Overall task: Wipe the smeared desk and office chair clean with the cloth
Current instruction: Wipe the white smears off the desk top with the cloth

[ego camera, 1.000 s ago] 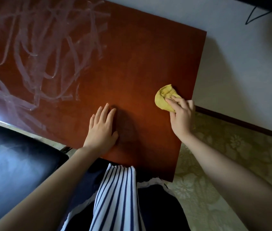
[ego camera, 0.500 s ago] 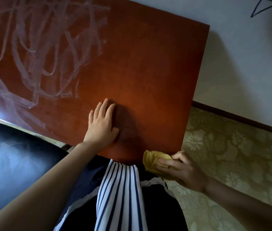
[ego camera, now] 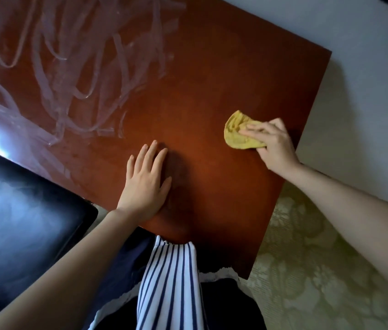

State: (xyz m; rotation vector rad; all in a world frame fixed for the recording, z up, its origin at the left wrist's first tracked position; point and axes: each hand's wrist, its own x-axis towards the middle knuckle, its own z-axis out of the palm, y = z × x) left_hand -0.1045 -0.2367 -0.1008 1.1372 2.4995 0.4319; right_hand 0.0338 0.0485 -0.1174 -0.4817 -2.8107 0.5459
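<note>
- Pressing a bunched yellow cloth (ego camera: 238, 134) flat onto the desk (ego camera: 212, 75) with the right hand (ego camera: 272, 145), fingers laid over the rear half of the fabric and thumb tucked against its near edge, so pinned down rather than lifted.
- Lying near the desk's right edge, roughly level with the other hand, front half of the cloth sticking out past the fingertips toward the left.
- Resting palm-down on the bare wood, well apart from the cloth: left hand (ego camera: 146, 182), fingers together and stretched out, thumb splayed to the right, gripping nothing.
- Casting a dark shadow on the wood just right of that flat hand.
- Showing reddish-brown and unmarked around both hands and across the right part of the top.
- Covered on the left and far-left part with pale looping smears (ego camera: 69, 75), nearest streaks ending just up and left of the left fingertips.
- Glinting with a bright patch at the desk's left edge.
- Sitting just beside the desk's near-left edge: black office chair seat (ego camera: 21, 210), hazy whitish film across its surface.
- Hanging between the forearms, at the desk's near edge: striped blue-and-white garment (ego camera: 169, 287) over dark clothing.
- Spreading on the right below a white wall (ego camera: 366, 110): patterned pale-green floor (ego camera: 319, 282).
</note>
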